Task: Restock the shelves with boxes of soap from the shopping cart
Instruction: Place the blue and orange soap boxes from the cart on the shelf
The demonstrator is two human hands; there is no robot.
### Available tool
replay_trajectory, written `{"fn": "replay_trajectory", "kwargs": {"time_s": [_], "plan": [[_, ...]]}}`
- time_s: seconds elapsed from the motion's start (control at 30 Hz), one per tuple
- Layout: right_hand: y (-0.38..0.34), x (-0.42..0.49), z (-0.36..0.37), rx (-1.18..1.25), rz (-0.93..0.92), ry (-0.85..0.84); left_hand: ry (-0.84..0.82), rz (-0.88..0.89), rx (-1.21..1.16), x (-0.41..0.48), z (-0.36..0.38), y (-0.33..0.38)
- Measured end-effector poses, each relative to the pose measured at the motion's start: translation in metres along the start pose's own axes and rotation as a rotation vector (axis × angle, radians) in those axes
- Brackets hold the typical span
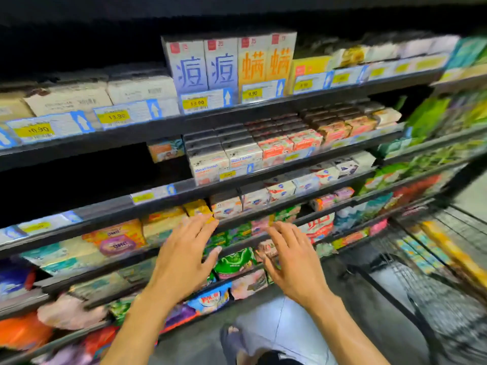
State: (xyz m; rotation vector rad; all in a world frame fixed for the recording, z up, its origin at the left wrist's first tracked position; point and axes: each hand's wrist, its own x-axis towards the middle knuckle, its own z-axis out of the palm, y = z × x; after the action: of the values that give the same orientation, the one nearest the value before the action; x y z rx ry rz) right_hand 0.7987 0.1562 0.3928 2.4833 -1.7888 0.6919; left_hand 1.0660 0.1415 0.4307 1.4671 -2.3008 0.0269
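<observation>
Reaching toward shelf (105, 210) | left hand (184, 255) grip apart, at yellow soap box (198, 208) | right hand (296, 263) grip apart

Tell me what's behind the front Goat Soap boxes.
Rows of similar boxes stand behind the front Goat Soap boxes, with only their dark tops showing. What lies farther back is lost in shadow.

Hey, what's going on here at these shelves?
A person stands at store shelves packed with soap boxes, reaching out with fingers spread and holding nothing. The left hand has its fingertips at a yellow box on a shelf edge, though actual contact is unclear. The right hand hovers beside it, in front of the shelf below. The shopping cart stands to the right.
</observation>
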Motion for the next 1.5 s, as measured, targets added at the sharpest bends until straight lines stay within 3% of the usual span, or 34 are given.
{"fn": "replay_trajectory", "kwargs": {"time_s": [0.13, 0.4, 0.77, 0.93, 1.3, 1.5], "plan": [[0.042, -0.070, -0.015, -0.054, 0.176, -0.066, -0.170, 0.065, -0.056, -0.006, 0.044, 0.054], [0.134, -0.179, -0.047, -0.114, 0.496, -0.007, -0.357, 0.320, -0.099, 0.040, 0.121, 0.178], [0.348, -0.266, -0.105, -0.112, 0.827, 0.005, -0.435, 0.557, -0.181, 0.162, 0.247, 0.400], [0.430, -0.284, -0.133, -0.137, 0.930, 0.011, -0.544, 0.624, -0.165, 0.220, 0.299, 0.479], [0.580, -0.247, -0.103, -0.052, 1.148, -0.057, -0.686, 0.724, -0.247, 0.363, 0.428, 0.545], [0.651, -0.214, -0.058, 0.038, 1.287, -0.164, -0.862, 0.828, -0.183, 0.434, 0.513, 0.561]]}}
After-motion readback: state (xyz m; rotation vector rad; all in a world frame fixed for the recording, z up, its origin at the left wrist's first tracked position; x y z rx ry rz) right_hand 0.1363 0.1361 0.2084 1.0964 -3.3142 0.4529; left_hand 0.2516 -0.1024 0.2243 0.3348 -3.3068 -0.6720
